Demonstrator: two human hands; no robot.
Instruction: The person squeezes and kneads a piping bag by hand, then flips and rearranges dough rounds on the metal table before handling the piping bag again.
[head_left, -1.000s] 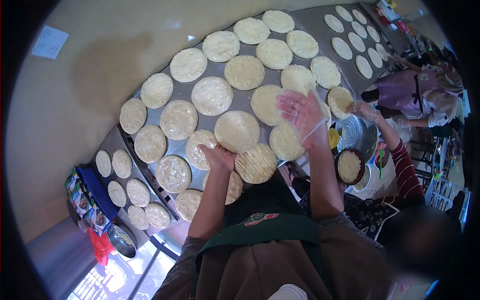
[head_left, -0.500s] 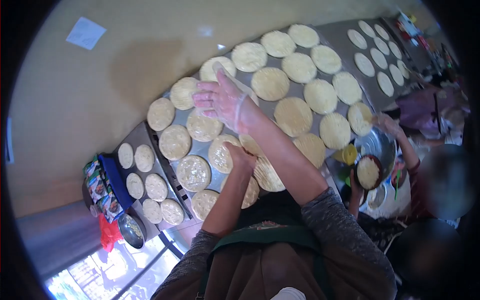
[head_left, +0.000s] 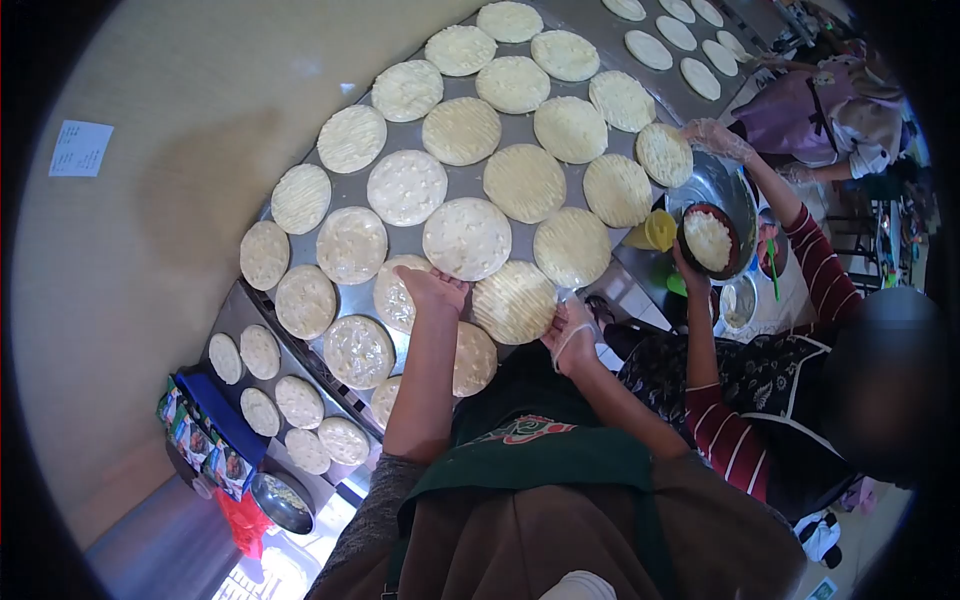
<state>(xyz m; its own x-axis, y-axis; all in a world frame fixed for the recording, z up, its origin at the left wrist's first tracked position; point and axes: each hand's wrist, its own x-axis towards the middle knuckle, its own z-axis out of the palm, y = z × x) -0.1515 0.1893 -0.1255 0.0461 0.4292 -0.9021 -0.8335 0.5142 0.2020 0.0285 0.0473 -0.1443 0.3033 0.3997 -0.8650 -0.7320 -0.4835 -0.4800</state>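
Note:
Pale flat dough rounds, some ridged and some dimpled, cover the metal table before me. My left hand (head_left: 432,288) is bare, thumb spread and fingers stretched toward the gap between a dimpled dough round (head_left: 467,238) and a ridged dough round (head_left: 513,303). Another dough round (head_left: 393,300) lies partly hidden behind that hand. In a clear plastic glove, my right hand (head_left: 572,335) has its fingers curled at the right edge of the ridged round. Its fingertips are partly hidden there.
At right, a co-worker's gloved hand (head_left: 718,140) touches a dough round (head_left: 664,155); their other hand holds a bowl (head_left: 708,241) of pale filling. Nearby are a large metal bowl (head_left: 738,195) and yellow cup (head_left: 655,231). Smaller rounds lie on a left tray (head_left: 285,352).
My right hand has come back from the far rounds to the near ridged round's right edge. My left hand has let go of a round's edge and opened. The view has shifted.

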